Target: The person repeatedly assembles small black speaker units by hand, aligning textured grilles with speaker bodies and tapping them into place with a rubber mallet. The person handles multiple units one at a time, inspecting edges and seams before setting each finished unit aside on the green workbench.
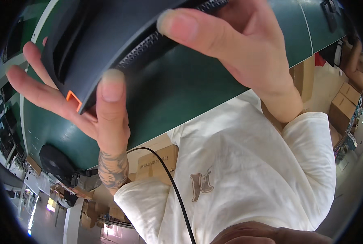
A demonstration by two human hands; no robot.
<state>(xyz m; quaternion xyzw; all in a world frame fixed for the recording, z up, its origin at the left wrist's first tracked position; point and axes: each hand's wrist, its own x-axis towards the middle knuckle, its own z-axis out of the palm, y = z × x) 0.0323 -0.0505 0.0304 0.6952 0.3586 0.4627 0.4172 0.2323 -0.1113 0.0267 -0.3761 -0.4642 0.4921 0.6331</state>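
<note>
Held up close at the top of the head view is a dark grey plastic casing with a curved edge, a black mesh strip and an orange piece at its lower corner. My left hand grips that corner, its thumb at the near edge; some fingers stretch out behind the casing. My right hand holds the far right part of the casing, with the thumb pressed near the mesh. The upper part of the casing runs out of view, and the right fingers are partly hidden.
Below the casing lies a green tabletop. A black bag is at its left edge. Cardboard boxes stand under the table and at the right. A black cable hangs before me. Another person's arm shows far right.
</note>
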